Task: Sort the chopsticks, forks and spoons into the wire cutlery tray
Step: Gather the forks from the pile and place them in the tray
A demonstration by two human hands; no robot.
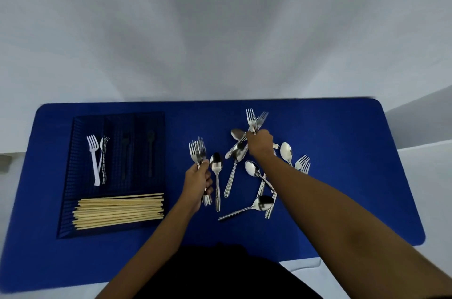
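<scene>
The blue wire cutlery tray [73, 171] lies at the left of the mat. Its front compartment holds a stack of wooden chopsticks [119, 210]. A white plastic fork [93, 157] lies in its left upper compartment, and dark cutlery shows faintly in the others. My left hand [198, 183] is shut on a bundle of metal forks [197, 149], tines pointing away from me. My right hand [259, 143] is shut on two or three metal forks [254, 119] lifted above a loose pile of metal spoons [254, 171] and forks [302, 164].
A blue mat [354, 176] covers the white table [415, 159]. A single spoon [216, 176] lies just right of my left hand. A white wall rises behind the table. My dark clothing shows at the bottom edge.
</scene>
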